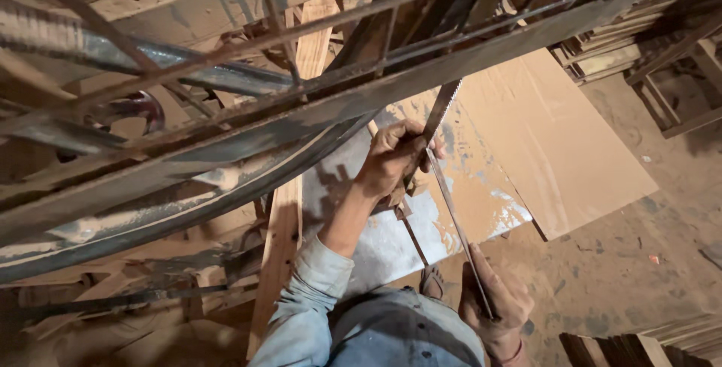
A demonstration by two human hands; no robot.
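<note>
The fingers of the left hand [395, 158] curl shut around a long toothed saw blade [450, 209], pinching it flat where it passes the machine's frame. Lower and nearer, the right hand [495, 303] closes loosely about the same blade, which runs across the palm with the thumb lying along it. The blade slants from far, where its teeth show against the sloping metal bar [421, 74], down to the near right. Beyond the hands lies a dusty metal table [376, 239] with patches of sawdust, a wooden plank [280, 254] along its left edge and flat boards [556, 149] on the floor to the right. A big curved wheel rim [135, 216] fills the left of the view.

As I judge it, the step in hand is guiding the blade along the frame. The next move calls for a steady two-handed hold, skin kept off the teeth, and the band kept untwisted.
</note>
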